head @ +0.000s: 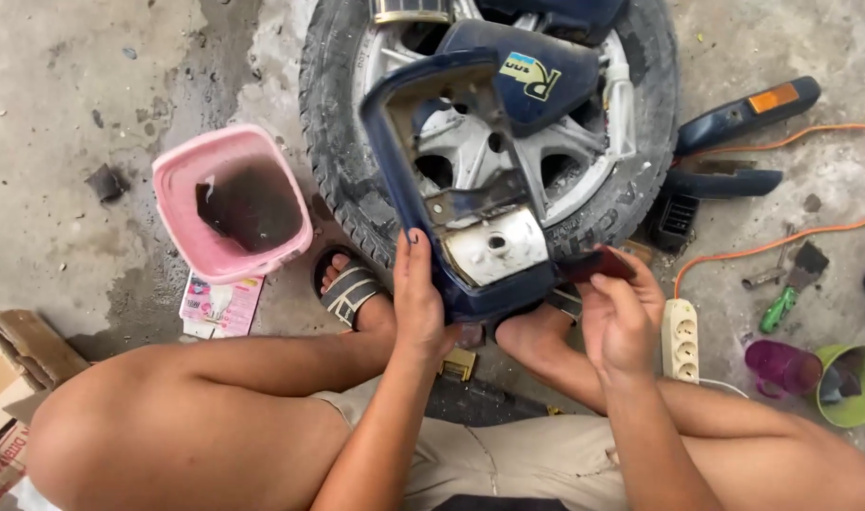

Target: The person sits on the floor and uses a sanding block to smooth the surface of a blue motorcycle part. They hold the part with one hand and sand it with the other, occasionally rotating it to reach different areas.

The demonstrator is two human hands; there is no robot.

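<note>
Grey stained concrete floor (63, 114); tyre (343, 142), pink tub (182, 203), power strip (679, 339) around. Left hand (418, 303) grasps blue fairing (395, 151); right hand (622, 317) pinches red piece (598, 263).

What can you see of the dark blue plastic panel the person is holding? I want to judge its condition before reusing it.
The dark blue panel is a glossy plastic body cover shaped as an open frame, a colourful sticker on its upper right. Its inside shows grey, dusty brackets and a scuffed silvery reflector with a centre hole at the lower end. It leans against a tyre with an alloy wheel. The left hand grips its lower left edge; the right hand holds a dark red piece at its lower right.
</note>
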